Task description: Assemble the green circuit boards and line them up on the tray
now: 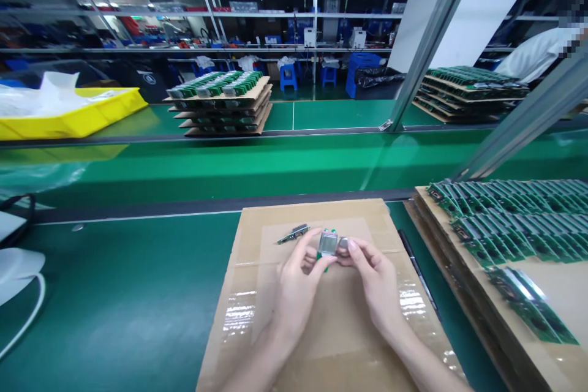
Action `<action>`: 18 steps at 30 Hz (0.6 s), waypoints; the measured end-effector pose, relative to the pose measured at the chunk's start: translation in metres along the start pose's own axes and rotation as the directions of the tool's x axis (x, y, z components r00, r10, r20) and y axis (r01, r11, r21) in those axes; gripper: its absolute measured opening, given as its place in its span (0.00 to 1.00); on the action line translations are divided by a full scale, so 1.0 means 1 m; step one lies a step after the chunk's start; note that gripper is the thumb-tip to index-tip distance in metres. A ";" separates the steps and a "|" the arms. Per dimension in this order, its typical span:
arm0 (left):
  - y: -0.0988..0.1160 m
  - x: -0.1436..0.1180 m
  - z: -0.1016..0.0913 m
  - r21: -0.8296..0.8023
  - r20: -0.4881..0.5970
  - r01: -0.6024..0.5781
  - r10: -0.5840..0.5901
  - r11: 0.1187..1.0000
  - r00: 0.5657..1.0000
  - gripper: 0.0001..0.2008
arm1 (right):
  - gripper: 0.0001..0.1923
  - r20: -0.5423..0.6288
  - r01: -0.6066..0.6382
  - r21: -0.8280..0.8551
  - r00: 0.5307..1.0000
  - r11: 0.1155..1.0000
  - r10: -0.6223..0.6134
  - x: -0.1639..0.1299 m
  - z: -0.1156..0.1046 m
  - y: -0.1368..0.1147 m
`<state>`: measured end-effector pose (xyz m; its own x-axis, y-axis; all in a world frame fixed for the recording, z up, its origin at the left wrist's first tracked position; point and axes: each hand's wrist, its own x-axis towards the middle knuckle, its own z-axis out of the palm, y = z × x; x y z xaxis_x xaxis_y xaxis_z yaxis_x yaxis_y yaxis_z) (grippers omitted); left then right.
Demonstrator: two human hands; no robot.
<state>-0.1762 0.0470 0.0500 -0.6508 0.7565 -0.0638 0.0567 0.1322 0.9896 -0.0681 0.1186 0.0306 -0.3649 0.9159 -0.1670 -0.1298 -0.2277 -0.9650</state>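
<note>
Over a taped cardboard sheet (321, 331), my left hand (298, 278) grips a small green circuit board (327, 243) with a grey, screen-like square part on its face. The board is held between thumb and fingers, tilted toward me. At its right side, my right hand (374, 275) pinches a small dark grey square piece (343, 242) between thumb and fingers. Whether that piece touches the board I cannot tell. Just beyond my left fingers, another small circuit board (294, 233) lies on the cardboard.
Rows of circuit boards (519, 211) stand on stacked cardboard at the right, with a black pen (418, 269) beside them. Stacked boards (225, 95) and a yellow bin (78, 113) sit on the shelf ahead. A metal post (432, 43) rises at right. A white cable (34, 312) lies left.
</note>
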 end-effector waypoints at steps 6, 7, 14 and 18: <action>-0.008 0.000 -0.003 0.235 0.095 -0.168 0.149 0.957 0.984 0.13 | 0.16 -0.218 0.065 0.018 0.974 0.998 -0.059 0.006 -0.006 -0.002; -0.009 -0.001 -0.003 0.302 0.120 -0.173 0.142 0.937 0.982 0.14 | 0.16 -0.217 0.061 0.023 0.975 0.998 -0.054 0.006 -0.006 -0.003; -0.005 0.010 -0.016 0.586 0.035 -0.329 0.382 0.741 0.923 0.14 | 0.16 -0.191 0.025 0.064 0.981 0.998 -0.013 0.004 -0.003 -0.005; -0.015 0.027 -0.029 0.724 -0.003 -0.302 0.441 0.620 0.897 0.14 | 0.16 -0.194 0.021 0.069 0.981 0.997 -0.007 0.004 -0.003 -0.006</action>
<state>-0.2168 0.0470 0.0372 -0.5617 0.7350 0.3798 0.7800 0.3173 0.5394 -0.0657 0.1243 0.0352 -0.1787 0.9641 -0.1965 -0.2008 -0.2312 -0.9520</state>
